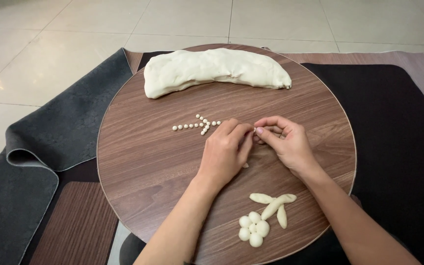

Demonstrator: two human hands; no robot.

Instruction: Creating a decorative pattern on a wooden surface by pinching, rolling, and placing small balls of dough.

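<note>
My left hand point(225, 152) and my right hand point(285, 142) meet over the middle of a round wooden table point(138, 162). Their fingertips pinch a tiny bit of white dough point(254, 130) between them. Just left of the hands lies a row of small dough beads point(197, 125) laid out like an arrow. A long white dough loaf point(212, 71) rests at the far side of the table. Near the front edge lie a flower of dough balls point(253, 229) and three elongated dough leaves point(275, 205).
The table stands on a dark rug point(388, 122); a grey mat point(55, 132) with a curled edge lies at the left. Pale floor tiles point(50, 44) stretch beyond. A brown wooden panel point(74, 225) shows at the lower left.
</note>
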